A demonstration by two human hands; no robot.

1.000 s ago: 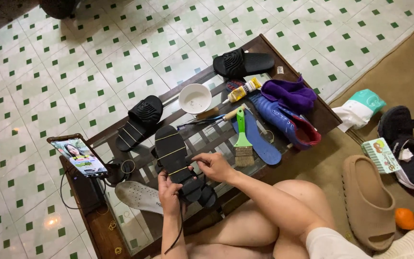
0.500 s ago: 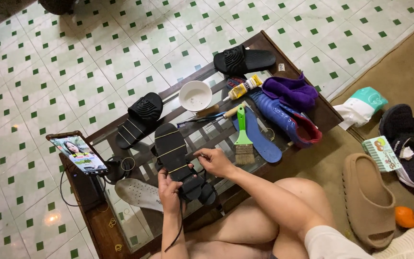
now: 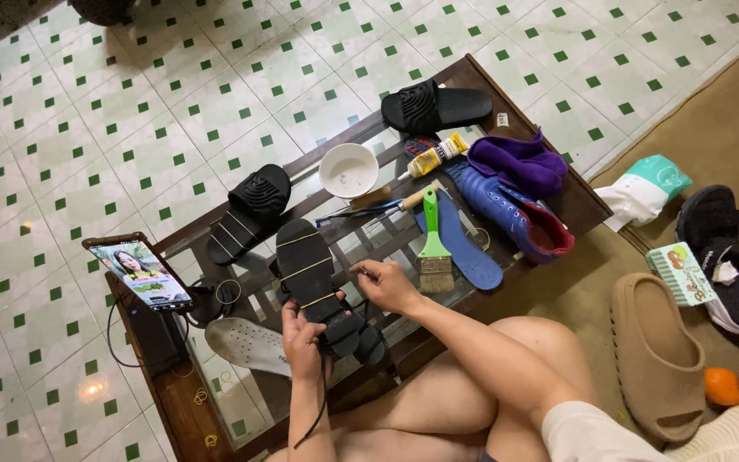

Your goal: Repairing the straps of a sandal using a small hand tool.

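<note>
- The left hand (image 3: 301, 335) grips the heel end of a black shoe (image 3: 314, 282) turned sole-up on the glass-topped table (image 3: 558, 184); fingers wrap the heel, so this hand is closed on the shoe.
- The right hand (image 3: 384, 284) sits just beside the shoe's right edge, fingertips pinched together on something thin; it looks like one of the pale rubber bands (image 3: 306, 269) that cross the sole, though the exact thing pinched is too small to tell.
- Three bands already lie across the sole, spaced from toe toward heel.
- A good hold, as I judge it: keep the left hand firm on the heel so the shoe does not twist while the band is stretched.
- Pull the band only as far as needed to clear the sole edge, then let it settle flat and square across, not slanted.
- Space it evenly with the others so pressure spreads along the whole sole.
- A slipping band could snap back on the fingers, so release it slowly.
- Nearby: a green-handled brush (image 3: 434, 248) and a blue insole (image 3: 465, 241) lie to the right, a glue tube (image 3: 438, 156) and white bowl (image 3: 348, 170) farther back, and a phone (image 3: 140, 275) stands at the left corner. A second black shoe (image 3: 250, 212) lies sole-up just left.
</note>
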